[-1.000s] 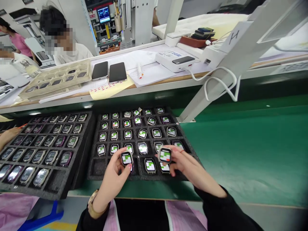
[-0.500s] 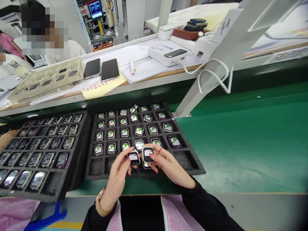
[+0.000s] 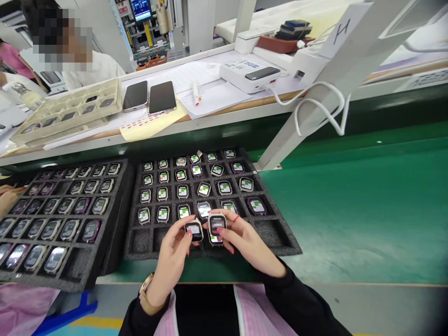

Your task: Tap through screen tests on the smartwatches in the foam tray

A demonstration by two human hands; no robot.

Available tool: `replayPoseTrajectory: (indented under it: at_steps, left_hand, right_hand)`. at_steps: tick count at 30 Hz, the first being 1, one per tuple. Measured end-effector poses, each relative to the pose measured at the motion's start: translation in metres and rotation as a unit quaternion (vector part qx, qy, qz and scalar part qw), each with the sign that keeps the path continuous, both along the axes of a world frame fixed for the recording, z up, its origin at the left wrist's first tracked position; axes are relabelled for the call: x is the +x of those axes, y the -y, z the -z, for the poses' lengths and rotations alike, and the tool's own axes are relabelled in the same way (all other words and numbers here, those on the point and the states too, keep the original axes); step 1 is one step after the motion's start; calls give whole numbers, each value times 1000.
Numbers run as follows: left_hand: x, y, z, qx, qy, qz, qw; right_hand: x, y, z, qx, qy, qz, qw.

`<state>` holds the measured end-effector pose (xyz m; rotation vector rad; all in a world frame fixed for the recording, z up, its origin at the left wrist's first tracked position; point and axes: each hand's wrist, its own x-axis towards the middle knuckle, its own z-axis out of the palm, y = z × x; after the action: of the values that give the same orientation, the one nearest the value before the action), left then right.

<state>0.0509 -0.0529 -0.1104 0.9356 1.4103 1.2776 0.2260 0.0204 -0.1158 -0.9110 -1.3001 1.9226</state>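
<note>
Above the front row of a black foam tray (image 3: 142, 240), my left hand (image 3: 175, 245) is closed on a smartwatch case (image 3: 193, 230) without a strap, its screen lit and the thumb on its edge. My right hand (image 3: 241, 235) grips a second smartwatch (image 3: 217, 222), with the thumb over the lower part of its screen. Just under that one, another lit smartwatch (image 3: 214, 239) shows; whether the right hand holds it too or it lies in the tray, I cannot tell. Behind the hands, several smartwatches (image 3: 182, 191) with green and white screens sit in the tray's compartments.
To the left stands another foam tray (image 3: 79, 266) of smartwatches, with a co-worker's hand (image 3: 9, 198) at its far side. On the shelf behind are two phones (image 3: 163, 97), a plastic tray (image 3: 70, 112), a white box (image 3: 245, 74) and a cable (image 3: 325, 105). A slanted post (image 3: 280, 149) rises at the right.
The screen of the watch in my right hand has changed from a white page to a darker one with red at the bottom. My hands stay nearly in place; the view has shifted slightly.
</note>
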Motion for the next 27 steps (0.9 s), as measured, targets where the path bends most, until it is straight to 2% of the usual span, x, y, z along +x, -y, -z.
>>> replayPoseTrajectory:
  at_steps: [4, 9, 13, 16, 19, 22, 25, 27]
  left_hand:
    - [0, 1, -2, 13, 4, 7, 1000]
    - [0, 0, 2, -5, 0, -9, 1000]
    - [-2, 0, 4, -4, -9, -11, 1000]
    - [-1, 2, -2, 6, -42, 1, 999]
    - [0, 9, -22, 8, -75, 17, 997]
    - [1, 20, -56, 5, -54, 70, 996]
    - [2, 27, -89, 37, 47, 197, 979]
    - [4, 28, -105, 69, 105, 299, 946]
  right_hand:
    - [2, 1, 2, 3, -3, -7, 1000]
    - [3, 0, 6, 2, 2, -12, 1000]
    - [8, 0, 5, 12, -36, -29, 999]
    - [14, 0, 6, 6, -70, -51, 996]
    - [20, 1, 7, -5, -103, -71, 992]
    - [26, 4, 8, -1, -113, -73, 991]
    - [29, 9, 7, 14, -84, -55, 995]
    - [30, 11, 2, 40, -52, -33, 997]
